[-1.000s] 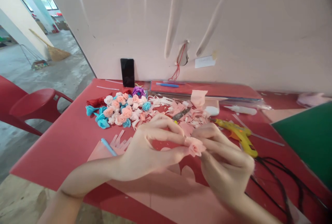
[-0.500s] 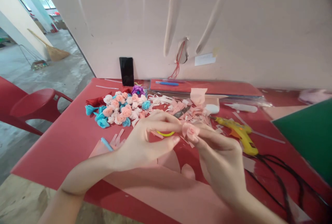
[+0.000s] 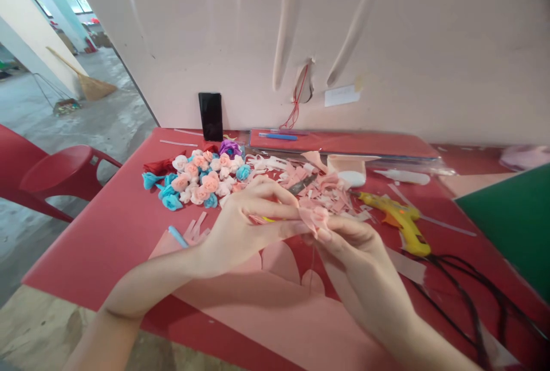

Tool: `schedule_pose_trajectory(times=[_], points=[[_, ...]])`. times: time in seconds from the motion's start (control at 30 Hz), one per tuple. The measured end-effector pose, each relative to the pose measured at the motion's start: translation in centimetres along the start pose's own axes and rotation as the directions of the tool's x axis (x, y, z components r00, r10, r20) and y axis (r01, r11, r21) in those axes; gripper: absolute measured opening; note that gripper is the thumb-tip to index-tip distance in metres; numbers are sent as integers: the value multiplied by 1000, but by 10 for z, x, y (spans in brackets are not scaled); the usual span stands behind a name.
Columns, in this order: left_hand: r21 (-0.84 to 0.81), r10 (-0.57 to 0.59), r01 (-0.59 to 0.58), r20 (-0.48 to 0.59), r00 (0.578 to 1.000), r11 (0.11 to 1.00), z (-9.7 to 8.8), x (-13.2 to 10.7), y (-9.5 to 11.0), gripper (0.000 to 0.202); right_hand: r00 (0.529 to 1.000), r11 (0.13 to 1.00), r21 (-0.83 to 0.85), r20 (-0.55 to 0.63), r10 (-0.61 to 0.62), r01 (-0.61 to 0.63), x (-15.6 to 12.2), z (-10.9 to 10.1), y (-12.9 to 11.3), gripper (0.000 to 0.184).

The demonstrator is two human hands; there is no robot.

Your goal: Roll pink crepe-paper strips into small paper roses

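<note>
A small pink paper flower [image 3: 318, 217] is held between both hands over the middle of the table. My left hand [image 3: 253, 225] pinches its left petal between thumb and fingers. Its base is gripped by the thumb and fingertips of my right hand [image 3: 356, 250]. A thin glue-like strand seems to hang below it. Under my hands lie a large pink paper sheet [image 3: 258, 313] and rounded pink petal pieces [image 3: 281, 259]. Beyond my fingers, pink paper scraps [image 3: 330, 190] partly cover a pair of dark-bladed scissors [image 3: 302, 185], whose yellow handle is mostly hidden by my left hand.
Finished paper flowers [image 3: 201, 179] are heaped at the left. On the right lie a yellow glue gun [image 3: 399, 219], its black cable [image 3: 472, 296] and a green board [image 3: 511, 222]. A phone [image 3: 211, 117] leans against the back panel; a blue pen [image 3: 177, 237] lies left of my wrist.
My left fingers have closed on the flower's petal, where they were apart before. The flower has turned a little in my right hand. An upright pink paper piece at the back has tipped over.
</note>
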State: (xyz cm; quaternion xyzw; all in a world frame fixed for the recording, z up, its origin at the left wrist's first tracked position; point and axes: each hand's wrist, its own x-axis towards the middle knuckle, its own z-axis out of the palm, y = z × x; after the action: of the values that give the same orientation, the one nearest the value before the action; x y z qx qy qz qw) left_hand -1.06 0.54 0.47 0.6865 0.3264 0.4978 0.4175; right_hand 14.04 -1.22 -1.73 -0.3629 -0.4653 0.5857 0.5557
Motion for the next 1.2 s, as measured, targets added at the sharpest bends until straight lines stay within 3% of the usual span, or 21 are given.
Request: schedule_pose_trajectory(times=[0.13,0.37,0.53,0.67,0.83,1.0,1.2], points=[[-13,52,-52,-33,998,999,3,-2,-3,11,996,997,4,45,-83,83,0,1,-2,5],[-20,109,-110,-75,991,994,5,-2,-6,11,993,994,-38,69,-98,100,-3,0,-3,4],[1,229,-231,-133,964,973,8,-3,-11,12,970,959,-153,99,-223,237,-5,-2,-1,10],[28,265,-264,-153,952,964,9,-5,-13,11,903,834,-349,118,-413,427,-9,0,-3,14],[42,296,-293,-158,942,955,11,-5,-14,14,818,668,-508,144,-557,544,-10,4,-6,14],[42,278,-275,-137,951,961,10,-4,-15,12,755,551,-574,195,-626,605,-9,5,-11,18],[-47,309,-308,9,951,950,5,0,-11,13,719,465,-608,271,-639,643,-11,8,-23,18]])
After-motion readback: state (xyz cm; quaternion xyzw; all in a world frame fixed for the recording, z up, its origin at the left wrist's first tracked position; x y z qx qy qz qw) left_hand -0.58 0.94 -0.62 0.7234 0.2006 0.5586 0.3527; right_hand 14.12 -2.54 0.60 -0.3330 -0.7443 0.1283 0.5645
